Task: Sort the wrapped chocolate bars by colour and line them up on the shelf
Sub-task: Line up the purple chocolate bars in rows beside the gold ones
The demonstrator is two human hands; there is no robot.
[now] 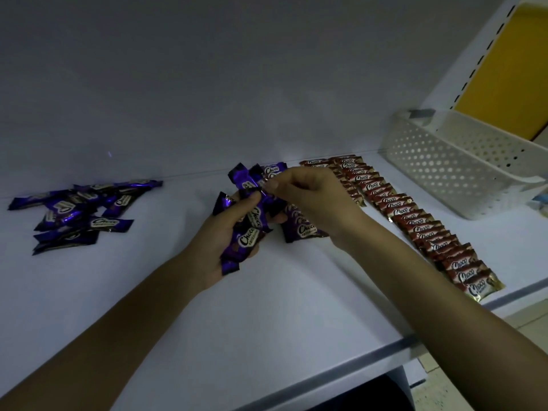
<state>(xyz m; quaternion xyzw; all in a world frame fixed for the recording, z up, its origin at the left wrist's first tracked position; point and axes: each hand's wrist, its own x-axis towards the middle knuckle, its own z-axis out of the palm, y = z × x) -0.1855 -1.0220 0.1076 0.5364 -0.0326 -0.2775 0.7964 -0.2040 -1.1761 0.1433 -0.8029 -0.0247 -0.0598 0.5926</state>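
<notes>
Far L on shelf [207, 292]: loose purple pile [80, 212], unsorted. Centre: I see L hand [228, 232] gripping a fanned bunch of purple bars [249, 229], fingers curled round them. R hand [308, 200] pinches the bunch's upper end w/ thumb + forefinger. Under it, short purple row [302, 229]. Next, long overlapped red row [415, 221]. White basket [462, 161] far R.

The loose bars [80, 212] near the left edge of the white shelf [267, 307] are purple with white lettering. The lined-up bars [415, 221] toward the right edge are red-brown with gold ends. The basket [444, 164] is white, patterned with round holes.
</notes>
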